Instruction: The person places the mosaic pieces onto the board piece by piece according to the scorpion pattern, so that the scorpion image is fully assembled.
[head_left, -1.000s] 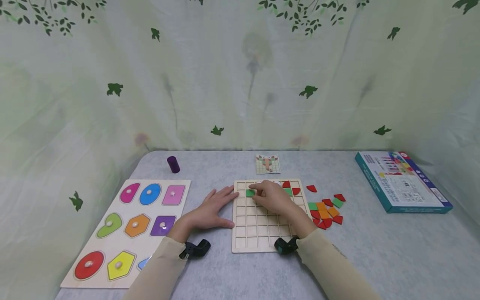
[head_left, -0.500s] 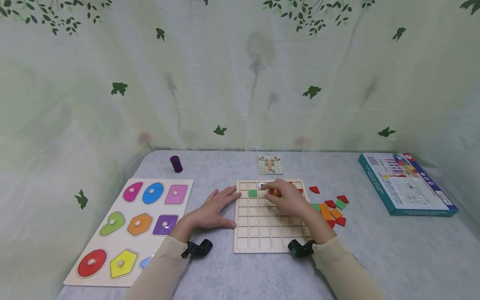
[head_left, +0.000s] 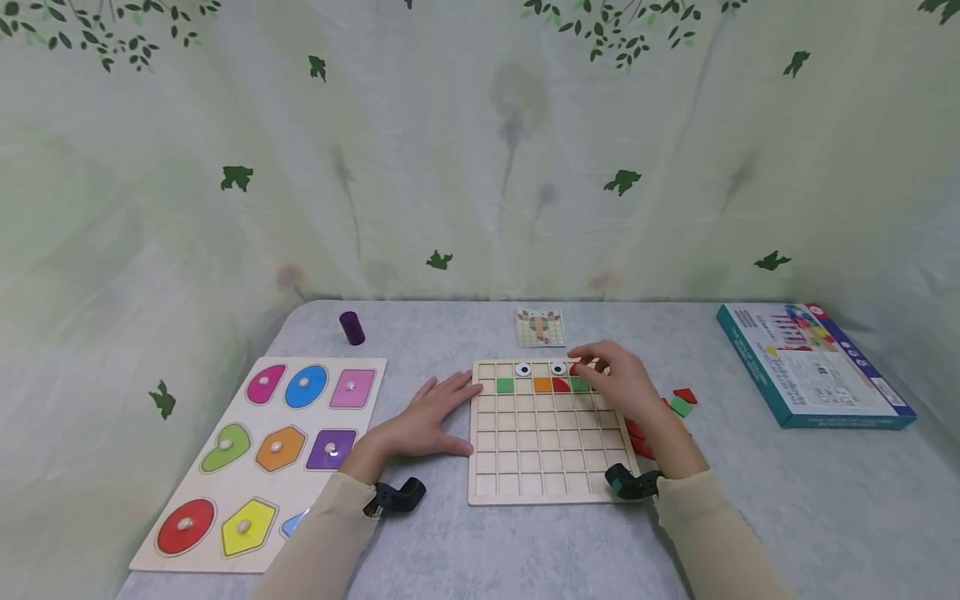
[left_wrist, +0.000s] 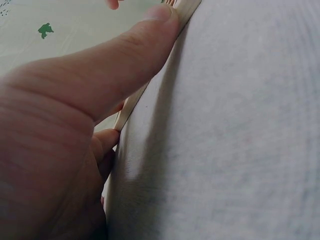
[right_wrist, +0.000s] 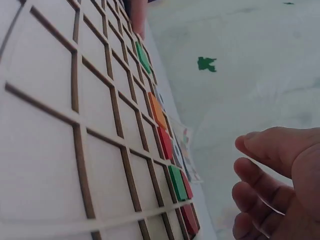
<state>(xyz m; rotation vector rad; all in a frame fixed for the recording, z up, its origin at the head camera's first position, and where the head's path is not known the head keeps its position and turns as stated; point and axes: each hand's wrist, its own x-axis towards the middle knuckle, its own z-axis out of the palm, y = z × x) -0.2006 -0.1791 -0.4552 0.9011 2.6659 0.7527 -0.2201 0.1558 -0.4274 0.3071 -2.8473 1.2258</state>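
A pale wooden grid board [head_left: 517, 442] lies on the table. My left hand [head_left: 427, 421] rests against its left edge with fingers spread; in the left wrist view the thumb [left_wrist: 135, 50] touches the board's side. My right hand [head_left: 618, 379] hovers over the board's top right corner. The right wrist view shows its fingers [right_wrist: 250, 172] loosely bent, with nothing between them. Along the two top rows sit a green square tile [head_left: 505, 386], two eye tiles [head_left: 522, 369], an orange tile [head_left: 542, 385], red quarter-round tiles [head_left: 561, 385] and another green tile [head_left: 579, 384].
Loose red and green tiles [head_left: 682, 406] lie right of the board, partly behind my right arm. A pattern card [head_left: 540, 328] lies behind it. A knob puzzle [head_left: 255, 487] is at left, a purple cylinder [head_left: 352, 328] behind that, a flat box [head_left: 817, 367] at right.
My right hand has moved rightward along the board's top rows, uncovering the eye tiles and the orange tile. My left hand has stayed at the board's edge.
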